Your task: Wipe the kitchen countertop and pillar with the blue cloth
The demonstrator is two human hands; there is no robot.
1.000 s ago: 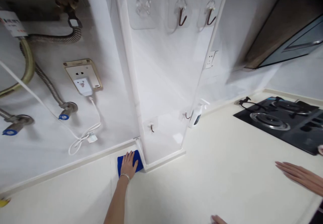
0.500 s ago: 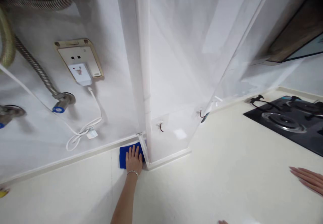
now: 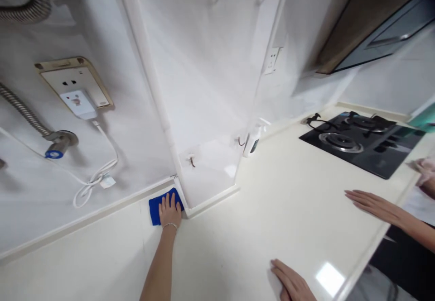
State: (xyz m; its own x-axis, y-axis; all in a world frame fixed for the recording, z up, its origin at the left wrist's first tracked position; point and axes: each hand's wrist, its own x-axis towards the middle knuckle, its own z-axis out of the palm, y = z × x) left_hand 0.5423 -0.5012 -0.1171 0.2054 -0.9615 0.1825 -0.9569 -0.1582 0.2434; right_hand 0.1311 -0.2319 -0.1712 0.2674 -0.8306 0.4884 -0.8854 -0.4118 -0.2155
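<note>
My left hand (image 3: 170, 212), with a thin bracelet at the wrist, lies on a folded blue cloth (image 3: 155, 210). Its fingers press the cloth onto the pale counter (image 3: 217, 251), in the corner where the back edge meets the white wall column. At the bottom of the view, what looks like my right hand (image 3: 294, 285) rests on the counter. Its fingers are stretched out with nothing under them that I can see, and the frame cuts off the wrist.
Another person's hand (image 3: 372, 206) lies flat near the counter's right edge. Pinkish cloth (image 3: 426, 167) shows at far right. Behind are a black gas hob (image 3: 363, 151) and a white bottle (image 3: 251, 141). A plugged socket (image 3: 73, 83), white cord (image 3: 98, 174) and pipe valve (image 3: 57, 145) are on the left wall.
The view has swung right, showing more of the hob, the bottle and the other person's arm. My left hand stays on the cloth in the corner. More of the bottom hand shows.
</note>
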